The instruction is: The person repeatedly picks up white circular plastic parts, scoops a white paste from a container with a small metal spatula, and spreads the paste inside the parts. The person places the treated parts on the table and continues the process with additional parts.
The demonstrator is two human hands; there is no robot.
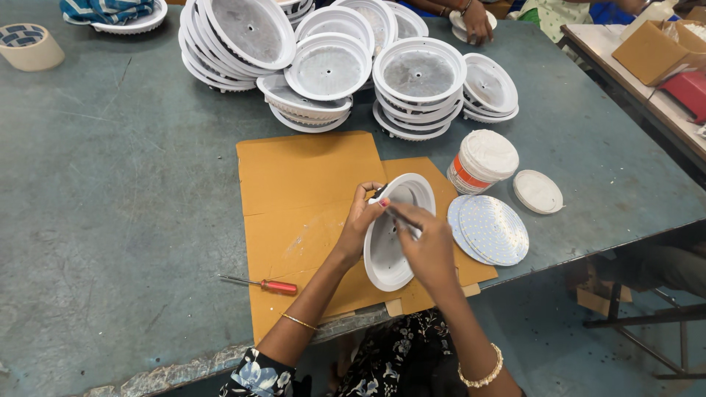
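Note:
A round white lamp housing (388, 250) stands tilted on its edge over a brown cardboard sheet (305, 176). My left hand (362, 218) grips its upper left rim. My right hand (428, 246) reaches into the housing's bowl with the fingers pinched on a small thin tool or part; what it is I cannot make out. A red-handled screwdriver (265, 284) lies on the cardboard to the left of my left forearm.
Stacks of white round housings (418, 81) crowd the far side of the grey-green table (110, 184). Round LED boards (491, 229), a white tub (482, 160) and its lid (537, 191) lie to the right. A tape roll (29, 45) sits far left. Another person's hand (476, 22) rests at the far edge.

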